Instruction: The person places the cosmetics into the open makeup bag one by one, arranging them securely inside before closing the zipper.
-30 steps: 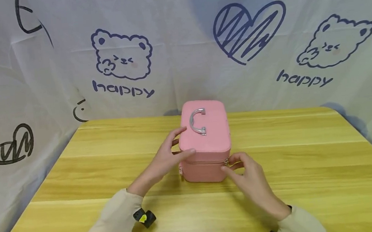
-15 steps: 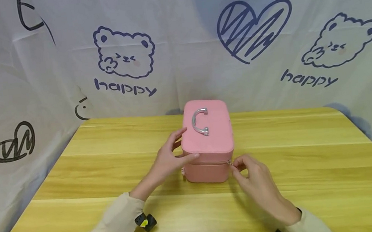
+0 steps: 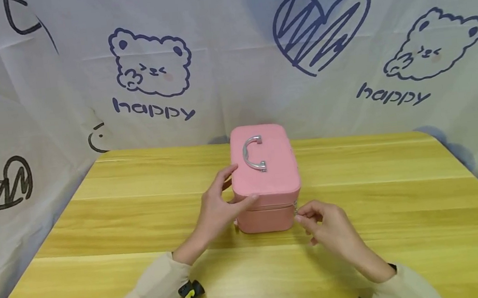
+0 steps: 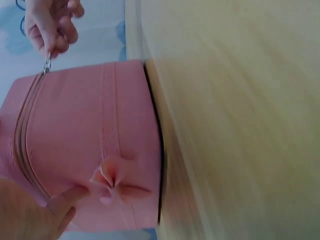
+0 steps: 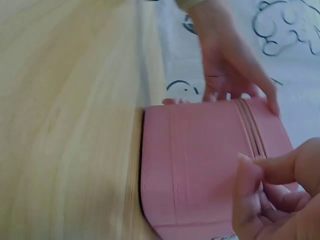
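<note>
A pink vanity case with a silver handle on its lid stands on the table. My left hand rests against its left front corner, thumb laid along the front of the lid and fingers at the left side. A pink bow sits low on that side in the left wrist view. At the right front corner, my right hand pinches the zipper pull between thumb and forefinger. The zipper runs under the lid, and its seam looks closed across the front.
The case stands toward the back of a yellow wood-grain table. Behind it and at the left hangs a pale cloth with bear and heart drawings. A small black wrist camera is strapped at the left sleeve.
My right hand has drawn the zipper pull around the right front corner, moving slightly right and away from the front. My left hand stays against the case, which barely shifts.
</note>
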Action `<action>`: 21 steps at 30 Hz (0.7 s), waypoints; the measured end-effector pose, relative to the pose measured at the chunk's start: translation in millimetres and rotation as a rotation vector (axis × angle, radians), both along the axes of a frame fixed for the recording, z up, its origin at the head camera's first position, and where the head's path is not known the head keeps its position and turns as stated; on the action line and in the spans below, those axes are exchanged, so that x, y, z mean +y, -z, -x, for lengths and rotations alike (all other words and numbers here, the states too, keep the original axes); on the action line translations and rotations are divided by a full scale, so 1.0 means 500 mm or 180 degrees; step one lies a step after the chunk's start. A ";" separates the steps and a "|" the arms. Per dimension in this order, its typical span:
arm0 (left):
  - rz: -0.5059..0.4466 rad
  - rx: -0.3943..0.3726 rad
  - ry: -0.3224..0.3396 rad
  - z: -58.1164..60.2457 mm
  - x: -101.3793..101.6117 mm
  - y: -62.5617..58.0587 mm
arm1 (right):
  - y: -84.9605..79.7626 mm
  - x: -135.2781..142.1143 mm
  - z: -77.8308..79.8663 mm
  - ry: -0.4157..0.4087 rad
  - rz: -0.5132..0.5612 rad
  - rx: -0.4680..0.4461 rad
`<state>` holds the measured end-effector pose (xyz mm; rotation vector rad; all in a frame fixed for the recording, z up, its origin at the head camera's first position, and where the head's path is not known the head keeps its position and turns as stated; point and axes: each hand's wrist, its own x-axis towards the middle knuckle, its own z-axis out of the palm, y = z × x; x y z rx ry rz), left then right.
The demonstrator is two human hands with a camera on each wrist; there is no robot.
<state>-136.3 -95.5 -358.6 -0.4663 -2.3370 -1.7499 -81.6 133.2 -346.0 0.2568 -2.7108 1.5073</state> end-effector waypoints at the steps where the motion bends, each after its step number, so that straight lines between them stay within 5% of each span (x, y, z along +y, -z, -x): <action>1: -0.0010 0.0035 -0.0016 -0.002 0.002 0.000 | 0.001 -0.006 -0.001 0.0020 0.0047 0.0010; 7: -0.0119 -0.0061 -0.0104 -0.011 0.010 -0.003 | 0.011 -0.047 -0.009 0.0145 0.0109 0.0401; 14: -0.0177 -0.0103 -0.0108 -0.017 0.022 -0.013 | 0.024 -0.115 -0.010 -0.0085 -0.0143 0.1218; 21: -0.0189 -0.0174 -0.0155 -0.019 0.025 -0.014 | 0.035 -0.164 -0.002 -0.0107 0.0016 0.1455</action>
